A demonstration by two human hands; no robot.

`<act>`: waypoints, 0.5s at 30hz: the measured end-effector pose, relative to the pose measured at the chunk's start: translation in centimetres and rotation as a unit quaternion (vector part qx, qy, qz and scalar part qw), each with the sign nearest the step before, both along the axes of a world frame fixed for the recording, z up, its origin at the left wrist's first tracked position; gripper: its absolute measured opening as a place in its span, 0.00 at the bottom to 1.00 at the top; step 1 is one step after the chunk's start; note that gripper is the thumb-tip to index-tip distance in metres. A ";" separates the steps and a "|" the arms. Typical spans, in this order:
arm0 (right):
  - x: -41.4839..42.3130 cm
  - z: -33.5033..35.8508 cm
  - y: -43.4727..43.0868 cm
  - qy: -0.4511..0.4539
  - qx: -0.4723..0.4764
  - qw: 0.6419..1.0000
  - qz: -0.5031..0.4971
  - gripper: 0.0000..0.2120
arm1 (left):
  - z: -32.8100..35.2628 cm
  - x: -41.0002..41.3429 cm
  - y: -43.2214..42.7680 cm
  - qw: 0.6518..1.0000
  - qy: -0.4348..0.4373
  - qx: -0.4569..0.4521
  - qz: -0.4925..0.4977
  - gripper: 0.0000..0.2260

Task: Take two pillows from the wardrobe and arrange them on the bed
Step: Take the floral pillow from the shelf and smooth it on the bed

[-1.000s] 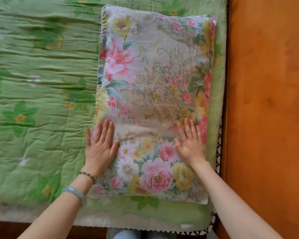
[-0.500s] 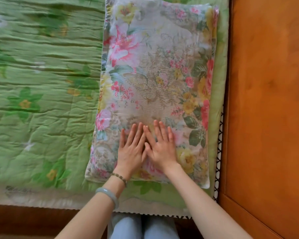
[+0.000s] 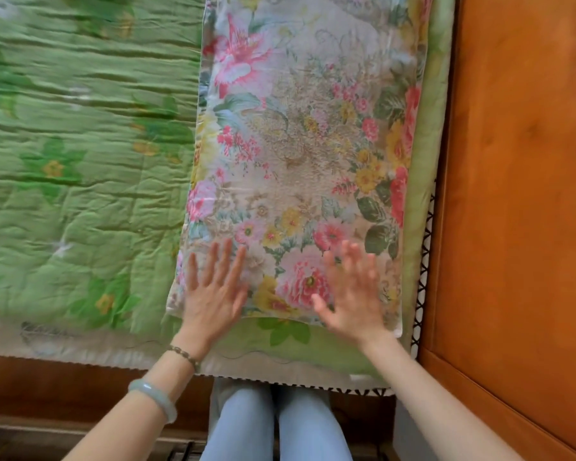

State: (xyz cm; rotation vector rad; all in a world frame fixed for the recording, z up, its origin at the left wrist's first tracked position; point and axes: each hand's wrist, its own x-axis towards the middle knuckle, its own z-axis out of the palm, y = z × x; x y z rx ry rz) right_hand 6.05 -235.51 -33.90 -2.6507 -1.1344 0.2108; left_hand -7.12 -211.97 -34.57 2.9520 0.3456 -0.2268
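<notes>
Your left hand [image 3: 213, 294] and right hand [image 3: 350, 294] spread open, grip empty, at the near end of the floral rectangular fabric pillow [image 3: 306, 144] lying on the green quilted bed [image 3: 80, 161], where an uneven push could skew it or drag it off the near edge.

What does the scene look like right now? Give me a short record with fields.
pillows in view: only one, the floral pillow
pillow state: lying flat on the green quilt
pillow position: along the quilt's right edge, beside the wooden panel
left hand: fingers straight, flat on the pillow's near left corner
right hand: fingers spread over the near right corner; blurred, contact unclear
</notes>
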 end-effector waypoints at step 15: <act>-0.6 -4.3 -6.9 -0.041 -0.158 0.983 0.078 0.33 | -4.3 -6.0 3.6 0.990 -0.001 0.038 -0.136 0.26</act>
